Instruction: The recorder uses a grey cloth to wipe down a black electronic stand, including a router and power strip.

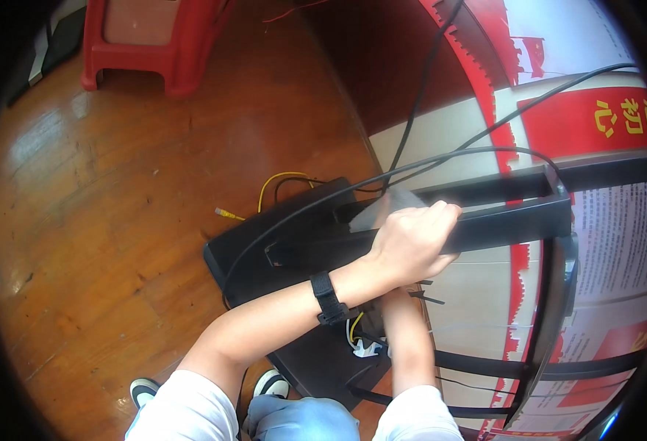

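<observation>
My left hand (414,242), with a black strap on its wrist, is closed around a black metal bar (505,220) of a stand's frame. My right forearm reaches up beneath the left one; the right hand (406,289) is almost wholly hidden behind the left wrist, so its hold cannot be made out. Just beyond my left knuckles, a blurred grey cloth (395,204) lies against the frame. The bar runs down to the stand's flat black base (296,237).
Black cables (428,160) cross over the frame. A yellow network cable (230,215) lies by the base, and a white plug (366,347) sits lower down. A red plastic stool (136,58) stands upper left on the wooden floor. Printed panels cover the wall at right.
</observation>
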Tool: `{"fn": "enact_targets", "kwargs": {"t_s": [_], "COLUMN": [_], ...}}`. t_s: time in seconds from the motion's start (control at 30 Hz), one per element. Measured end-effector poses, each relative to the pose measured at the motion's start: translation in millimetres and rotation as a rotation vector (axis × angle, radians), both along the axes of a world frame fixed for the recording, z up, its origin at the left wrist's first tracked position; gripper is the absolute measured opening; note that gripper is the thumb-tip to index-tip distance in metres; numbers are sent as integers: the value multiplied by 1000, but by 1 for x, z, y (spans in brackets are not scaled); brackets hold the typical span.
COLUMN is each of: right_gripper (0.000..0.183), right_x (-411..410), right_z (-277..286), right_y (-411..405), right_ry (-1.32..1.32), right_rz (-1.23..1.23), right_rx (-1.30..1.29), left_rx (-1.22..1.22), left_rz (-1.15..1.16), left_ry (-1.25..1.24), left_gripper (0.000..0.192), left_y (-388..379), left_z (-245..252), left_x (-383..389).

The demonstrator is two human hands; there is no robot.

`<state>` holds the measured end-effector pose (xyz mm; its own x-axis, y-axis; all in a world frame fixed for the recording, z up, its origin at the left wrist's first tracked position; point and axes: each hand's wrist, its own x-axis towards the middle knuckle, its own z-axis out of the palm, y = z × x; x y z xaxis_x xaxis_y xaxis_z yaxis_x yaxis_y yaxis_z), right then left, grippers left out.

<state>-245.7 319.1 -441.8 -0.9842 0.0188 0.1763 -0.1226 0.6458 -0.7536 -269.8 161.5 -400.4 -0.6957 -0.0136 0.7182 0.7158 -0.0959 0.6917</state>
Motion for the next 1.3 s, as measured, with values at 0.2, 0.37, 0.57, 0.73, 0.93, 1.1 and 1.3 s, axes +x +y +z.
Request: {"fn": "enact_targets", "kwargs": {"t_s": [0.2, 0.37, 0.57, 0.73, 0.93, 1.1, 1.3], "right_gripper": [37, 41, 48, 64, 61, 59, 79], "right_x": [-28, -25, -25, -9, 42, 94, 167], "right_z": [28, -32, -116, -121, -165, -109, -148], "right_y": [-2, -12, -52, -85, -72, -77, -102], "right_ry": [10, 265, 459, 349, 67, -469, -398], "right_rz": [237, -130, -626, -684, -280, 88, -45], "right_rx": [-110, -59, 23, 30, 304, 450, 611], "left_rx": [39, 26, -10, -20, -80, -104, -120], "left_rz": [67, 85, 158, 159, 105, 93, 73], "left_ry": [26, 48, 34, 48, -70, -65, -90], "left_gripper": [37, 38, 35, 33, 36, 35, 34], "left_y": [3, 8, 10, 9, 10, -2, 1], "left_z": [0, 8, 5, 5, 9, 4, 9], "left_x": [-5, -8, -5, -3, 2, -4, 1]}}
